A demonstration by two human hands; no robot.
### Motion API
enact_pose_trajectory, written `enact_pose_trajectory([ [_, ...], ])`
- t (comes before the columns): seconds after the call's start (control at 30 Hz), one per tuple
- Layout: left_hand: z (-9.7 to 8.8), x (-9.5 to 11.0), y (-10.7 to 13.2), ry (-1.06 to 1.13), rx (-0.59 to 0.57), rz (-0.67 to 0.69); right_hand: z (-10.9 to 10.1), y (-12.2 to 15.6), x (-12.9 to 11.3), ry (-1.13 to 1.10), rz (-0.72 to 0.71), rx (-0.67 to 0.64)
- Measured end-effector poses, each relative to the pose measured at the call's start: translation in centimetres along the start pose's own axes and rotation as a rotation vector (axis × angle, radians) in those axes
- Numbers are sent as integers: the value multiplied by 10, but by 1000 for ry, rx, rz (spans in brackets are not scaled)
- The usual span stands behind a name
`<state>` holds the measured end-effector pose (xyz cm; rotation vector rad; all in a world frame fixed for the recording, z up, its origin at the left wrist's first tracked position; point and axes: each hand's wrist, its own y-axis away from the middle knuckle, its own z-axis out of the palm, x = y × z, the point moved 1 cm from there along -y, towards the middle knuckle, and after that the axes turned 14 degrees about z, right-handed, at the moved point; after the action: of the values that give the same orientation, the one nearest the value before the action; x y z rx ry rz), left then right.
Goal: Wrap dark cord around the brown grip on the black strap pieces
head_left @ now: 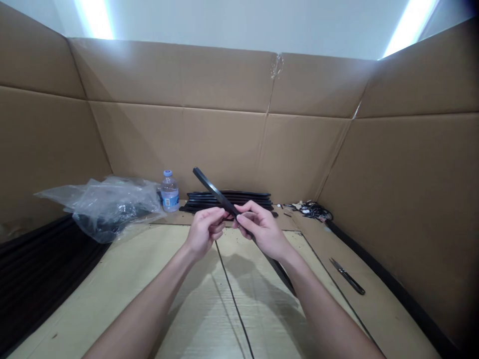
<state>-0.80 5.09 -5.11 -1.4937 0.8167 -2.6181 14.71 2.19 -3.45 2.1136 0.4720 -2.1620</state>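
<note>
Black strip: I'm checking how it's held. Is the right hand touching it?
Touching. The head view shows the black strip pinched between thumb and fingers of the right hand.

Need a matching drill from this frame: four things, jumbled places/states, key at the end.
Things
1. Long black strip
2. Bottle
3. Clear bag
4. Pointed tool

Places/states
A. Upright, blue-capped
B. Lying at the right side of the work area
C. Held slantwise in the right hand
D. Crumpled, at the left side of the work area

Pairs: 1-C, 2-A, 3-D, 4-B
</note>
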Motion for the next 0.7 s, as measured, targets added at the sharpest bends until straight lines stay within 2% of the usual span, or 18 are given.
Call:
enact_pose_trajectory([
  [0.23,-3,-4,0,-146,30,8,0,2,2,77,-17,-58],
  [0.3,-5,-5,0,-103,12,-9,-1,4,4,36,51,-111],
  [0.37,-7,-5,0,-48,-5,-20,-1,7,6,-46,179,-205],
  [0.47,-14,-4,-1,12,-7,-5,-1,11,8,-79,374,-440],
  [0.53,-20,-4,-2,38,-9,5,-2,14,8,-51,438,-577],
  [0.6,-27,-3,-3,43,-33,-8,-3,15,8,-43,460,-628],
  [0.7,-36,-1,-5,14,-77,-39,-5,13,11,-40,457,-595],
])
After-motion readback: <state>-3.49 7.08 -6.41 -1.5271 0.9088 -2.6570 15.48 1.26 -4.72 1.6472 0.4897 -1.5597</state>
